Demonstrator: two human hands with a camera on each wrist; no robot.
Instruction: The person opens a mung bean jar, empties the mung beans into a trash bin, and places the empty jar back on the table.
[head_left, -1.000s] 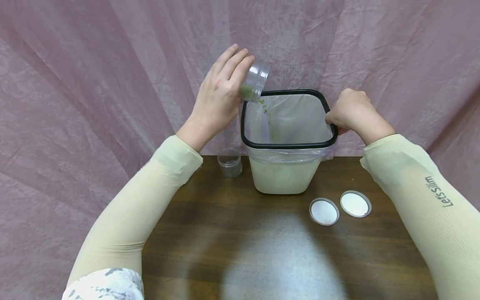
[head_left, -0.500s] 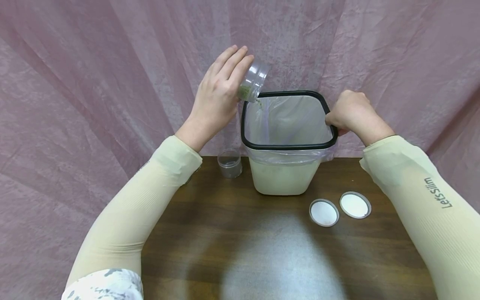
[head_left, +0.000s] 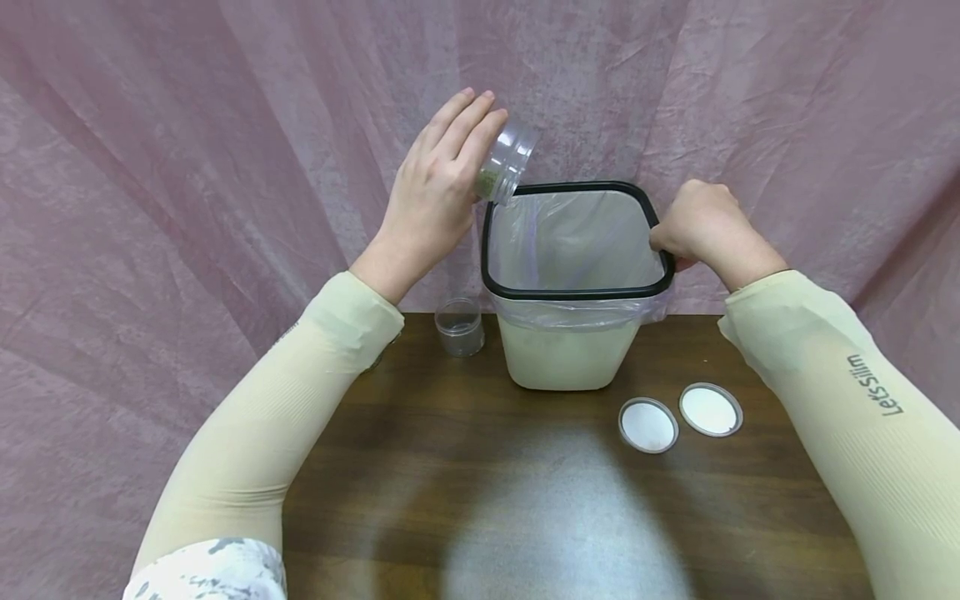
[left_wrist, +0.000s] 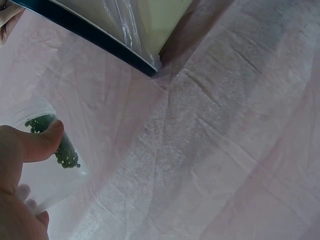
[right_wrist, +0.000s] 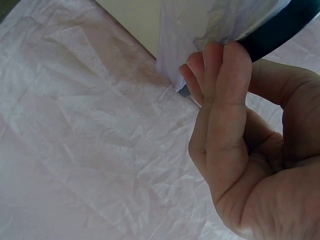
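In the head view my left hand (head_left: 431,187) grips a clear plastic jar (head_left: 516,154), tipped with its mouth toward the bin at the upper left of the rim. Small round green grains (left_wrist: 67,152) lie along the jar's lower side in the left wrist view, where my thumb presses on the wall. The cream trash bin (head_left: 566,358) has a black rim (head_left: 577,294) and a translucent liner bag (head_left: 581,315) folded over it. At the bin's right side my right hand (head_left: 705,225) pinches the rim between thumb and fingers. The bin's bottom inside is hidden.
A second clear jar (head_left: 460,329) stands left of the bin on the brown wooden table (head_left: 525,500). Two round white lids (head_left: 648,425) lie at the bin's front right. Behind everything hangs a pink curtain (head_left: 300,125). Something partly hidden sits behind my left forearm.
A stream of green grains fell from the jar a second ago and thinned to a few; none is seen falling now. Fewer grains show inside the jar. Both hands stay nearly in place.
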